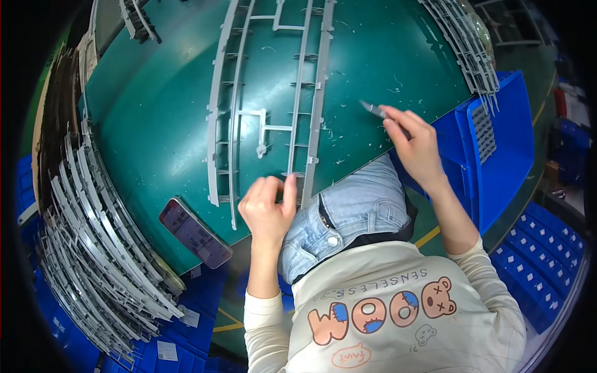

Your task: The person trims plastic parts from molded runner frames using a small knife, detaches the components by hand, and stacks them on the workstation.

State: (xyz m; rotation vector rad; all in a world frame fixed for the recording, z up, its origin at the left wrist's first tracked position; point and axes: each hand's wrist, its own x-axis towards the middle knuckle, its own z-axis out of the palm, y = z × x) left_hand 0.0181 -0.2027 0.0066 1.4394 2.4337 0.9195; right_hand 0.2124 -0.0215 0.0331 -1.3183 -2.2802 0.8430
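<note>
My right hand is closed around a small knife, its blade pointing up and left above the green table. My left hand is beside the near end of a long grey plastic frame; its fingers are curled and the thumb points up near the inner rail. Whether anything is pinched in it is hidden. The frame lies lengthwise on the table, two pairs of slim rails joined by thin light-grey runners. Small plastic shavings lie scattered to its right.
A phone lies at the near left table edge. Stacked grey strips fill the left side; more strips lie at the upper right. Blue bins stand right of the table. Another grey part is at the upper left.
</note>
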